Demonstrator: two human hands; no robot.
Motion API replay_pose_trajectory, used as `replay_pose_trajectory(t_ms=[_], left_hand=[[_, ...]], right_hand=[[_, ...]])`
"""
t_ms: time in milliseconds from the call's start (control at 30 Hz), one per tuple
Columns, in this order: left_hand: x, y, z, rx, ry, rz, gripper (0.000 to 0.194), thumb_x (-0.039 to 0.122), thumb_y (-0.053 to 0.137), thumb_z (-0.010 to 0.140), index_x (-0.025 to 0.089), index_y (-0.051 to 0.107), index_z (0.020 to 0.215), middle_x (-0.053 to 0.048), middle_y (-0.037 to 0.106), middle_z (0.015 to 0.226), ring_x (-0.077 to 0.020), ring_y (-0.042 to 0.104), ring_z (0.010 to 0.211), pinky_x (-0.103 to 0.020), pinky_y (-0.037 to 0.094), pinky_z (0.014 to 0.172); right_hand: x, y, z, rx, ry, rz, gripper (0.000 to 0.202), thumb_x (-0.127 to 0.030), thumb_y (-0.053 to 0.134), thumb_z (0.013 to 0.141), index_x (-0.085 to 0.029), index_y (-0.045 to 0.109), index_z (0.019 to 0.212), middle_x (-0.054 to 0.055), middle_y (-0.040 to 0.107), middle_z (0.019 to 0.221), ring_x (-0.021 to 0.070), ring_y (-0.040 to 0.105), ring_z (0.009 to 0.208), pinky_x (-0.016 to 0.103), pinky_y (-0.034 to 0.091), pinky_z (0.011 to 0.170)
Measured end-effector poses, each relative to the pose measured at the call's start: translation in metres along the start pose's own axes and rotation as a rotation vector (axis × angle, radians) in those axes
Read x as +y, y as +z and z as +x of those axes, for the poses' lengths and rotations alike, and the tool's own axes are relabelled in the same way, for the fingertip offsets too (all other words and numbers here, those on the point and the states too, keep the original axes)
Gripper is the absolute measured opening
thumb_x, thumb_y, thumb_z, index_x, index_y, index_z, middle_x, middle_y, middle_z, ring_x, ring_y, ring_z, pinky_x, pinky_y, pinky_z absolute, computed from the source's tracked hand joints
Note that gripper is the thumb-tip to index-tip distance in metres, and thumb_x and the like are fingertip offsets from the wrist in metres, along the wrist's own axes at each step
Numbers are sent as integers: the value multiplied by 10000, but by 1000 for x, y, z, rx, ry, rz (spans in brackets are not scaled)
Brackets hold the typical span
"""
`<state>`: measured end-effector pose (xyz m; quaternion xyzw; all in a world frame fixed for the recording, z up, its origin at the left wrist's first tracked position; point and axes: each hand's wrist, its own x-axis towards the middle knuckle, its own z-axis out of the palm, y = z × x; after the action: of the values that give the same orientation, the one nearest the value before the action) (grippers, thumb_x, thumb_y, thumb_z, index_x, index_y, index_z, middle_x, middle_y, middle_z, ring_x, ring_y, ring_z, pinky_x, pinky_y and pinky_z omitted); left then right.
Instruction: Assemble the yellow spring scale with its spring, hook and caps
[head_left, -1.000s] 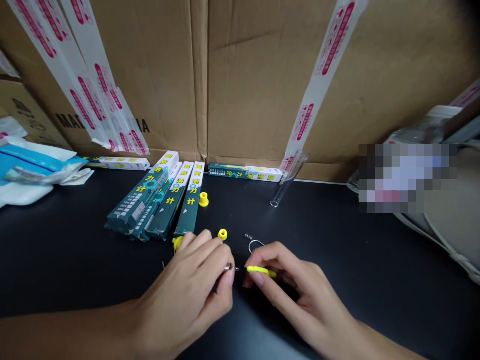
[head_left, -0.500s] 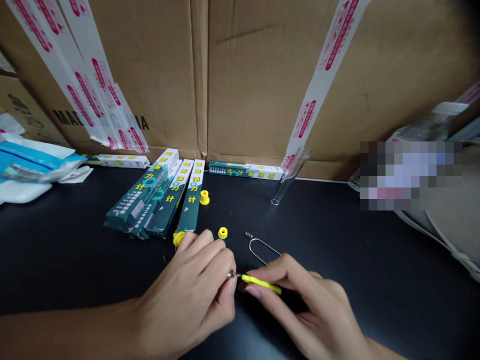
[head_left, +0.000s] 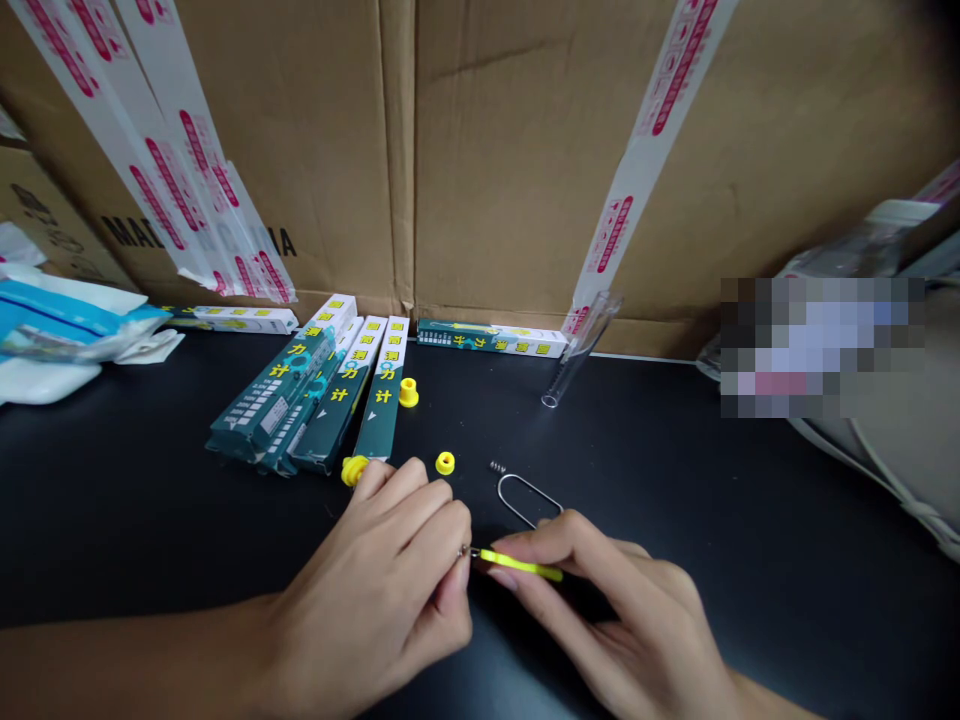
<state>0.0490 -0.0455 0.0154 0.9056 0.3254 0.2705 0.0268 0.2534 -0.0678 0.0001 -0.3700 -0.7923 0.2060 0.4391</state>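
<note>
My left hand (head_left: 382, 590) is closed, its thumb and forefinger pinching a thin metal piece (head_left: 467, 551), most of which is hidden inside the fist. With thumb and forefinger, my right hand (head_left: 607, 605) grips a flat yellow plastic piece (head_left: 525, 566). The metal meets its left end between the two hands. A yellow plastic part (head_left: 353, 470) shows just beyond my left knuckles; whether that hand holds it I cannot tell. Past my fingers lie a small yellow cap (head_left: 445, 463) and a bent wire loop (head_left: 525, 495) with a small coil (head_left: 497, 467) beside it.
Several green-and-white boxes (head_left: 381, 400) lie at the left, near an upright yellow cap (head_left: 408, 392). A clear tube (head_left: 577, 355) leans on the large cardboard box (head_left: 495, 170) behind. Plastic packaging (head_left: 67, 310) lies far left, a pale bag with cord (head_left: 892, 460) at right.
Both hands keep nearly the same place and hold. The yellow piece has tilted very slightly, and the yellow part beyond my left knuckles has shifted a little up and left.
</note>
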Motion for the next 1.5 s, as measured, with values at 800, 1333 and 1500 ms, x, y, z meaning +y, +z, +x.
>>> replay_pose_trajectory(t_ms=[800,1333,1500], left_hand=[[0,1,2,47,3,43,230,29,415,850,175,463,679,12,460,671,-167,376,694,-340,274,634],[3,4,2,106,83,149,270,33,423,847,162,515,628,-10,471,638,-178,366,683,-347,272,620],[4,4,0,113,92,172,272,36,424,844,164,520,625,-15,473,630,-181,366,676,-346,269,615]], right_hand=[[-3,-1,3,-4,-65,21,152,-59,633,909,-183,651,997,16,770,834,130,748,690,176,580,653],[-1,-1,2,9,-143,7,173,-40,622,910,-191,638,992,20,769,858,127,739,711,196,597,681],[-1,1,2,15,-151,25,157,-39,628,910,-190,630,954,33,774,854,142,733,705,216,602,685]])
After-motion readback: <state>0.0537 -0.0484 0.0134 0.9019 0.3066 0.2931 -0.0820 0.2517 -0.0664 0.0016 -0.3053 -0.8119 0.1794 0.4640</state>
